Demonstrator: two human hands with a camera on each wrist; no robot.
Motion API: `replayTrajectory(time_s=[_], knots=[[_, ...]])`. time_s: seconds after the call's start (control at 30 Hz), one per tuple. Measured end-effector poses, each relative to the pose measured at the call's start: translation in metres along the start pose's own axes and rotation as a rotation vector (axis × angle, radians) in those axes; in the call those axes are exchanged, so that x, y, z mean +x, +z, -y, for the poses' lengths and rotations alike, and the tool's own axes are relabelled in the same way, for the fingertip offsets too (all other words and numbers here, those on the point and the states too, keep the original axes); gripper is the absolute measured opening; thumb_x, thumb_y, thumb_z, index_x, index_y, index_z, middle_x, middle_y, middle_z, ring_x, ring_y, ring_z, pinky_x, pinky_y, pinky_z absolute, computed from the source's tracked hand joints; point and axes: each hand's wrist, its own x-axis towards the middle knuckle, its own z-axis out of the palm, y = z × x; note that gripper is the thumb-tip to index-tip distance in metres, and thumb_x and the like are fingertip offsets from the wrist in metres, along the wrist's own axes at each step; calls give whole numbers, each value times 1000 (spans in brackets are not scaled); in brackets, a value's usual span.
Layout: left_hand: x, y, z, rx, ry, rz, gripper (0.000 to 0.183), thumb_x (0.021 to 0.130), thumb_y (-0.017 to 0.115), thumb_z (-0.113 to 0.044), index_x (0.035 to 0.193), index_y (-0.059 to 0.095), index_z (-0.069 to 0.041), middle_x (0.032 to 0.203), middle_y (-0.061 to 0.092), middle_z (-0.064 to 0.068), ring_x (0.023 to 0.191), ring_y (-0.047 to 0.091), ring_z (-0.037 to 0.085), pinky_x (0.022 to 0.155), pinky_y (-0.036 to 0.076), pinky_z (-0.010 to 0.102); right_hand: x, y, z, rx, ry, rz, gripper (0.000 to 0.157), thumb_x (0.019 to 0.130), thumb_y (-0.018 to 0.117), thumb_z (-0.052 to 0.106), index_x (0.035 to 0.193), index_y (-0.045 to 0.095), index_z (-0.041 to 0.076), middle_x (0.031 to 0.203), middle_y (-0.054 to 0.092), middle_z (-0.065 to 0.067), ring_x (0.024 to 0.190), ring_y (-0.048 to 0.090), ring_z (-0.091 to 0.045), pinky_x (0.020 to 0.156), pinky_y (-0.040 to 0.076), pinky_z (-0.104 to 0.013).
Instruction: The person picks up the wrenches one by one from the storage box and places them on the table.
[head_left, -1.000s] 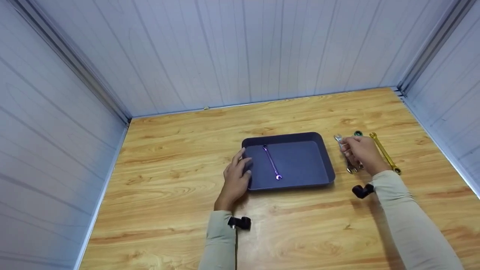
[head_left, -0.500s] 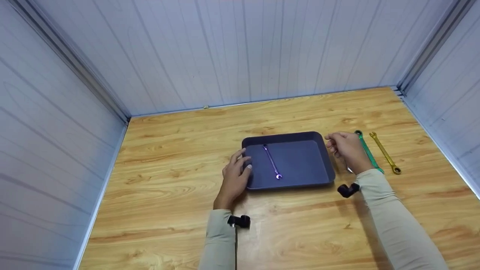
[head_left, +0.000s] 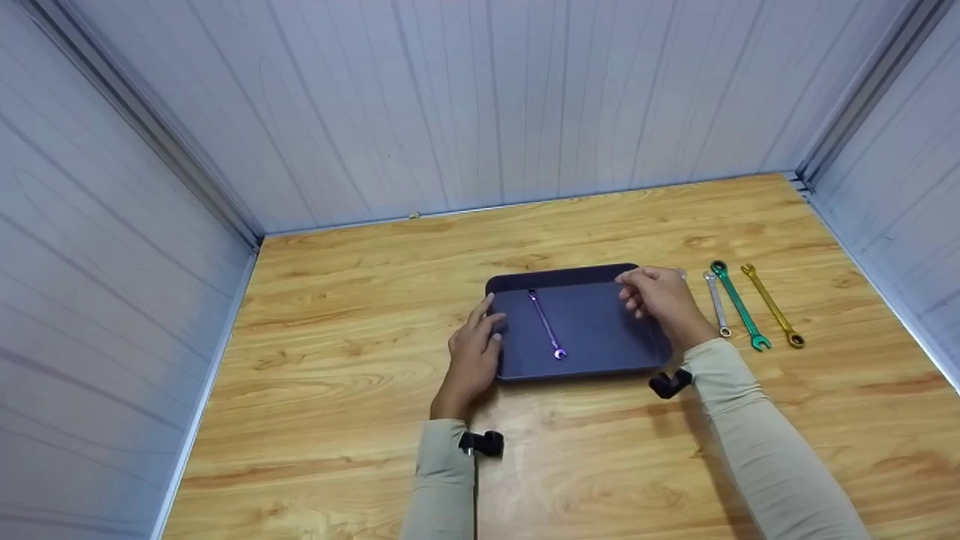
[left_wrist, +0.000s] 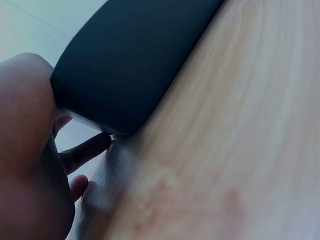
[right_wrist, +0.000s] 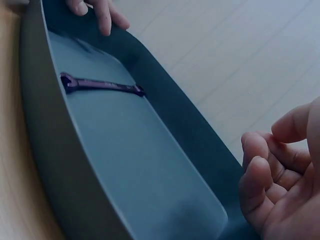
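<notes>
A dark grey shallow tray (head_left: 585,370) lies on the table with a purple combination wrench (head_left: 547,324) in its left part. My left hand (head_left: 474,352) grips the tray's left wall; some fingertips reach over the rim, and a finger (left_wrist: 90,152) is against the outside. Over the tray's right side hovers my right hand (head_left: 664,300). Its fingers (right_wrist: 257,182) are loosely curled, thumb close to the index finger, with no object showing between them. Right of it lie a silver wrench (head_left: 717,304), a green wrench (head_left: 740,306) and a yellow wrench (head_left: 772,306).
The wooden table (head_left: 337,337) meets a pale panelled wall (head_left: 450,112) at the back, with more panels at left and right. A small silver bit (head_left: 681,274) shows just behind my right hand. A black camera (head_left: 670,384) sits on my right wrist.
My right hand has moved left from over the wrenches to above the tray's right side, uncovering the green and silver wrenches. The left hand, tray and purple wrench look unmoved.
</notes>
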Motion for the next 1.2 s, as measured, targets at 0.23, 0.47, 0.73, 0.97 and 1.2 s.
replayTrajectory(time_s=[0.23,0.47,0.73,0.97,1.2], knots=[[1,3,-1,5,16,-22,37,102,47,-4,137,59,-7,163,28,-1,145,34,25,112,15,61,6,5,2,-2,25,16,33,100,54,19,115,64,-9,75,64,-1,60,57,-9,52,48,-21],[5,1,-1,11,28,-15,39,101,47,-3,138,58,-7,162,30,-2,144,34,26,113,15,60,11,13,8,-2,61,61,37,101,52,20,119,63,-10,77,64,-1,63,57,-9,55,48,-22],[2,-2,1,0,28,-11,37,101,46,-5,136,59,-6,162,30,1,145,33,26,114,13,60,19,30,4,-17,82,123,34,99,53,17,116,62,-11,75,63,-1,62,57,-9,53,47,-21],[3,-3,-3,-20,15,-15,36,102,47,-6,135,60,-6,162,30,-1,145,32,27,114,12,59,25,42,7,-45,102,148,35,97,56,18,116,63,-11,77,64,-2,62,57,-9,53,46,-21],[2,-1,0,-4,6,-8,36,102,47,-8,135,60,-7,162,30,-3,145,32,24,115,13,57,24,58,7,-79,106,203,33,97,60,19,116,64,-8,79,65,-3,63,58,-10,53,47,-21]])
